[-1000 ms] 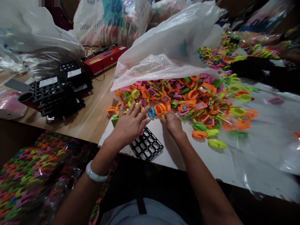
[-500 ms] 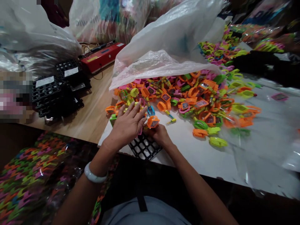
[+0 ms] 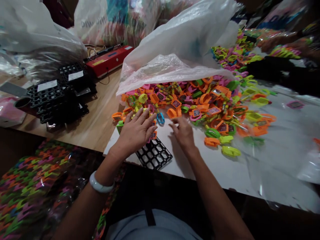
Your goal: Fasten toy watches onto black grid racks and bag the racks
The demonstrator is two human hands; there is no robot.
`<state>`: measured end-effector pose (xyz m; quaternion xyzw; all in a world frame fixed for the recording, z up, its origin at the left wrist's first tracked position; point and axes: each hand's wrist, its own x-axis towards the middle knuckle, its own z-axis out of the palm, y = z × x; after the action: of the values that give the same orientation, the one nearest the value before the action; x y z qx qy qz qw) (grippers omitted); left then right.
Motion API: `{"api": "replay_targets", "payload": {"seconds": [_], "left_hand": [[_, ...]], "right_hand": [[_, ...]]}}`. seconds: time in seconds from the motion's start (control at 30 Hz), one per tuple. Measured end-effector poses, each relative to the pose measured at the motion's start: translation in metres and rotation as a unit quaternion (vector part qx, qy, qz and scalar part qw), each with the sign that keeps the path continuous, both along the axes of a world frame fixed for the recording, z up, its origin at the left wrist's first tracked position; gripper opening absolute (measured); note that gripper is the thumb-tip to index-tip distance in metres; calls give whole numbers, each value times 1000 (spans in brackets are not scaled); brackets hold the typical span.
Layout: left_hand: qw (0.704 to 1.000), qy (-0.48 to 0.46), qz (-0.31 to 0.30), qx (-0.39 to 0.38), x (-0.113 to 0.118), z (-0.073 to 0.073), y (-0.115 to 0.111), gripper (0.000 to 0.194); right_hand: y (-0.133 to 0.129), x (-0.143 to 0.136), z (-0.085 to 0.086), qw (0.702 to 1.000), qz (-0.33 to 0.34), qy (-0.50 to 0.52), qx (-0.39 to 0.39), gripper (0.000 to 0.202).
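Observation:
My left hand [image 3: 136, 132] lies flat with fingers spread over several toy watches seated at the far end of a black grid tray [image 3: 157, 155]. Orange and pink watch parts show past its fingertips, and the near cells of the tray are bare. To the right, over the white board, my right hand [image 3: 184, 134] is curled, thumb and fingers drawn together; what they hold, if anything, is hidden. Just beyond it sits an orange toy watch [image 3: 172, 113]. A blue toy watch [image 3: 160, 118] lies between my two hands.
A heap of colourful toy watches [image 3: 205, 100] spills from a clear plastic bag [image 3: 172, 63]. Stacked black trays [image 3: 50, 100] and a red machine [image 3: 110, 61] stand at left. Bagged toys [image 3: 30, 186] lie below the table edge. Another person's arm [image 3: 280, 41] shows far right.
My right hand has left the tray and moved right and away from me, over the spot where a small yellow-and-blue stick lay. The orange watch by it now sits under my left fingers.

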<state>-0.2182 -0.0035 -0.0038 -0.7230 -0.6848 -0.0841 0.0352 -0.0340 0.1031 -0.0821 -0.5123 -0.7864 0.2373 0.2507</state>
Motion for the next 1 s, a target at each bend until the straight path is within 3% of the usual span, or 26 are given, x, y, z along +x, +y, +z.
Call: {"api": "replay_targets", "payload": {"seconds": [0.07, 0.17, 0.27, 0.37, 0.43, 0.5, 0.63, 0.7, 0.87, 1.0], "left_hand": [[1000, -1, 6, -3, 0, 0, 0, 54], [1000, -2, 8, -10, 0, 1, -1, 53], [1000, -3, 0, -10, 0, 1, -1, 53], [1000, -4, 2, -5, 0, 1, -1, 53], [1000, -2, 3, -4, 1, 1, 0, 54], [1000, 1, 3, -5, 1, 1, 0, 54], [1000, 3, -5, -7, 1, 1, 0, 54], [1000, 1, -8, -5, 1, 0, 1, 54], [1000, 2, -1, 2, 1, 1, 2, 53], [1000, 14, -12, -8, -1, 4, 0, 50]], "right_hand": [[21, 10, 0, 992, -74, -104, 19, 23], [36, 17, -2, 988, -69, -135, 4, 14], [25, 11, -4, 995, -33, 61, -68, 15], [0, -4, -7, 933, 65, 262, -237, 30], [-15, -16, -12, 892, 126, 315, -300, 35], [-23, -24, -19, 890, 146, 320, -290, 36], [-27, -24, -32, 949, 136, 230, -168, 32], [-30, -22, -32, 964, 150, 184, -121, 32], [-41, -25, -25, 969, 178, 146, -90, 41], [-28, -17, -21, 961, 200, 154, -110, 42]]}}
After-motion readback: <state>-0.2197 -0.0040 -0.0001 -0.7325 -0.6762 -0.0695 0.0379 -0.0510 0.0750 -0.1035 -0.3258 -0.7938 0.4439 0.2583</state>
